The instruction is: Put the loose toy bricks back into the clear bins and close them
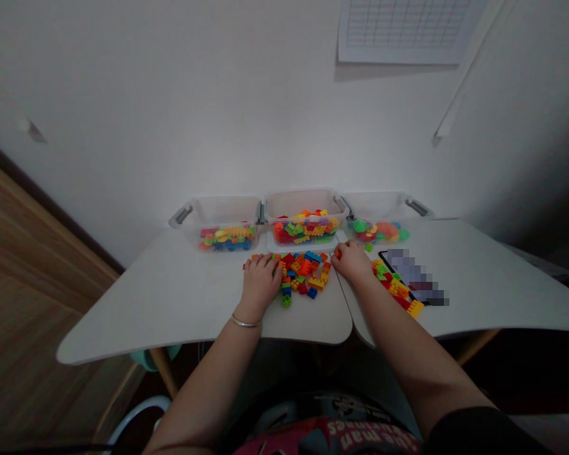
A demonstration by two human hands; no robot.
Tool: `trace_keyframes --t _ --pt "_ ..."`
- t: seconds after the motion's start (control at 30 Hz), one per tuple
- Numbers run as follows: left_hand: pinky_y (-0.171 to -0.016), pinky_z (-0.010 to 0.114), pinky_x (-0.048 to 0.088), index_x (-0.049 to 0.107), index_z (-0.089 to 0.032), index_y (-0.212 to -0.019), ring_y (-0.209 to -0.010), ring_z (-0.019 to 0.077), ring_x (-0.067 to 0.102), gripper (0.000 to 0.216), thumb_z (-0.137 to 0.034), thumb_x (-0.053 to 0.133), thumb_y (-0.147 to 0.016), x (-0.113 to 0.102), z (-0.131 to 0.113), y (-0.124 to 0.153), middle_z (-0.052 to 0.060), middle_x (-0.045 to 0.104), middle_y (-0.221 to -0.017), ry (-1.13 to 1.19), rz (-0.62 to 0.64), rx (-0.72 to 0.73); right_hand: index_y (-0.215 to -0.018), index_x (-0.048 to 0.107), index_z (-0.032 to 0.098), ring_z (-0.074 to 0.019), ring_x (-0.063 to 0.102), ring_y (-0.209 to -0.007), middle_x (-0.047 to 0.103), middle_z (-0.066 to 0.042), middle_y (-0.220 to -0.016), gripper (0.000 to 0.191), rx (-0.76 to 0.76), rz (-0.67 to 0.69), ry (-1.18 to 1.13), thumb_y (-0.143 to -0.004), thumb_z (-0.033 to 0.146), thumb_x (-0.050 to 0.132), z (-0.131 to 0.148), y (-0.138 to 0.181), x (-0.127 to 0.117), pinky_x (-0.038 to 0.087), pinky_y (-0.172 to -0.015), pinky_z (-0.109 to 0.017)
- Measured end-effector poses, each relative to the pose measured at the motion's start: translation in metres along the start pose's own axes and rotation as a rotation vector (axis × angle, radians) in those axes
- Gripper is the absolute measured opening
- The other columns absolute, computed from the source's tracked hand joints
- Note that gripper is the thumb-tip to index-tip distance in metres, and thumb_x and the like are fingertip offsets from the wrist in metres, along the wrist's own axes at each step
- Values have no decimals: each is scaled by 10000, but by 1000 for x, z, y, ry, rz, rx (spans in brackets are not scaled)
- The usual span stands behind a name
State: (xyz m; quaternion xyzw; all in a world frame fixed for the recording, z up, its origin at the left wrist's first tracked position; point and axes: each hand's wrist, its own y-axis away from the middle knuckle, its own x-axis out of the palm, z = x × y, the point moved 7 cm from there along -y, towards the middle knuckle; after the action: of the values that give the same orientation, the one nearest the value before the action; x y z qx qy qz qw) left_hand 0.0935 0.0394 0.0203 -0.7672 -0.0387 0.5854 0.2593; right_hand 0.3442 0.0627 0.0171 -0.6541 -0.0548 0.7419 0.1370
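Observation:
A loose pile of colourful toy building bricks (305,272) lies on the white table (180,303). My left hand (262,278) rests over the pile's left edge, its fingers spread and touching bricks; what is under the palm is hidden. To the right of the pile, my right hand (353,260) has thumb and fingers closed on a small orange-red brick (338,253). A single green brick (368,248) lies just beyond that hand. Beside my right forearm runs a second group of yellow, red and green bricks (398,289), partly covered by the arm.
Three clear bins stand along the wall: a left bin (227,212), a middle bin (308,201) and a right bin (379,205), each holding colourful plastic pieces. A phone-like device (415,275), its screen blurred out, lies right of the bricks. A seam divides the tabletop.

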Motion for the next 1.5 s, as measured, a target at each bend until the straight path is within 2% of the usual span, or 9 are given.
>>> trace_keyframes --t 0.17,0.33,0.57,0.77,0.93,1.07,1.23,1.37,1.5 --pt "-1071 539 386 690 -185 -1143 -1219 307 548 306 -294 498 -930 1 0 0 120 618 -1324 22 -30 26 -972 667 146 -250 545 -1007 618 -131 -1049 249 -113 -144 -186 -847 281 499 14 -2 -17 421 -918 -322" --pt "-1079 539 381 665 -166 -1158 -1214 306 554 310 -277 493 -925 3 2 -1 137 623 -1306 52 -47 42 -898 639 158 -242 551 -963 640 -112 -965 170 -254 -241 -392 -818 241 515 54 3 -28 427 -911 -339" --pt "-1084 499 399 492 -83 -1345 -1268 306 515 465 -240 483 -907 -3 2 -3 203 549 -1374 170 -149 86 -937 637 156 -234 533 -983 642 -110 -1002 165 -469 -205 -451 -864 269 542 122 16 -24 419 -929 -364" --pt "-1074 497 408 489 -78 -1339 -1240 292 535 477 -144 444 -869 -1 3 -4 203 574 -1338 196 -159 108 -1052 654 141 -249 527 -1080 621 -134 -1160 244 -581 -171 -402 -863 280 587 146 18 -15 429 -966 -381" --pt "-1064 496 411 537 -94 -1310 -1242 287 531 459 -118 414 -869 3 3 -4 185 568 -1362 164 -127 122 -1112 645 142 -257 549 -1126 611 -154 -1234 288 -511 -158 -392 -895 314 567 139 17 -9 432 -977 -397" --pt "-1068 492 407 562 -134 -1297 -1224 267 545 438 -126 406 -887 7 2 -4 146 596 -1345 167 -102 142 -1121 637 141 -236 575 -1106 660 -138 -1166 290 -519 -150 -411 -959 299 455 133 19 -10 403 -1012 -393" --pt "-1084 496 388 558 -143 -1303 -1234 260 540 436 -135 388 -901 7 3 -4 136 600 -1346 146 -79 126 -1158 626 153 -255 552 -1152 653 -124 -1218 307 -425 -206 -390 -930 290 473 106 31 -24 347 -1072 -429" --pt "-1090 495 376 539 -159 -1325 -1240 260 536 445 -152 390 -905 6 2 -4 128 592 -1357 124 -57 104 -1203 621 153 -331 443 -1290 569 -161 -1353 376 -196 -274 -180 -897 342 512 60 54 -37 201 -1139 -548" --pt "-1087 485 376 544 -143 -1317 -1243 265 529 429 -185 395 -917 5 0 -4 133 592 -1356 129 -47 104 -1349 527 107 -412 294 -1394 429 -238 -1469 549 98 -260 38 -907 429 479 12 75 -38 163 -1112 -631"
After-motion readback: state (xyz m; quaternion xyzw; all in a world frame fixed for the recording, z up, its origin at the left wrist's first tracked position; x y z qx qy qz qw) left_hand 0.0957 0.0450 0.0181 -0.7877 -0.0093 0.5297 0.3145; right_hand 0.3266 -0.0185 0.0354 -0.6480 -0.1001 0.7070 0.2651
